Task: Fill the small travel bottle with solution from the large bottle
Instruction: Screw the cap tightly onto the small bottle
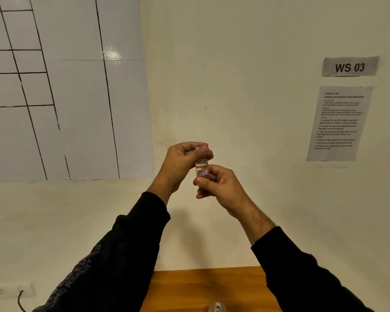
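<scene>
At the near edge, a wooden bench (pixel 203 287) shows between the two dark sleeves, and on it, cut off by the bottom of the view, sits the top of a clear object (pixel 217 307); it may be the large bottle, but too little shows to tell.

Farther out, both hands are raised in front of the wall. The right hand (pixel 221 188) has its grip closed round the lower body of the small travel bottle (pixel 202 168), held upright, with clear liquid inside and a red-edged label facing the camera. The left hand (pixel 185 161) is above it, fingers and thumb curled tight round the blue cap (pixel 200 150) on the bottle's top.

This looks like a cap-turning step. Since liquid already stands high in the bottle, it is more likely screwing on than off, though the direction cannot be told. The next move calls for the right hand to steady the bottle while the left twists, keeping the bottle upright.

On the far wall hang a "WS 03" sign (pixel 349 66) and a printed instruction sheet (pixel 339 123) at right, and white tiling (pixel 65 86) at left.
</scene>
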